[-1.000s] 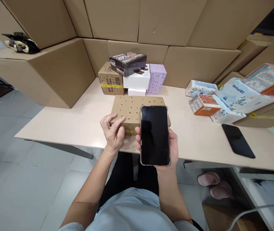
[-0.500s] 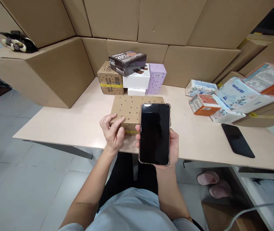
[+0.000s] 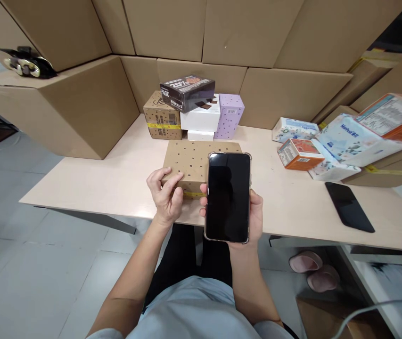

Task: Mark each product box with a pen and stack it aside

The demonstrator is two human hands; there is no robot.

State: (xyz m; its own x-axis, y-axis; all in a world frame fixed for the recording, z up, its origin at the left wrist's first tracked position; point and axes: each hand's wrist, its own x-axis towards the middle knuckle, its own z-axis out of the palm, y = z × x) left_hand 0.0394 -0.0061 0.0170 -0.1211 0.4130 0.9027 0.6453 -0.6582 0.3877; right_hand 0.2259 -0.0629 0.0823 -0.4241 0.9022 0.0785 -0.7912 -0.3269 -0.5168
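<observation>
My right hand (image 3: pixel 256 214) grips a smartphone (image 3: pixel 228 197) in a clear case, its dark screen facing up towards me. The fingertips curl round the phone's left edge, and the thumb lies along its right side. My left hand (image 3: pixel 165 197) holds nothing; its fingers are apart and slightly bent, with fingertips resting against the near left corner of a brown dotted cardboard box (image 3: pixel 186 157). That box lies flat near the table's front edge. The phone hides its right front part.
Behind stand a brown box (image 3: pixel 163 117), a white box (image 3: pixel 201 117), a purple box (image 3: pixel 229 115) and a dark box (image 3: pixel 188 96) on top. At right are tissue packs (image 3: pixel 349 134), an orange box (image 3: pixel 299 154) and a black phone (image 3: pixel 349 206) on the table (image 3: pixel 109 181).
The phone in my right hand has shifted very slightly to the right. My left hand stays at the box corner.
</observation>
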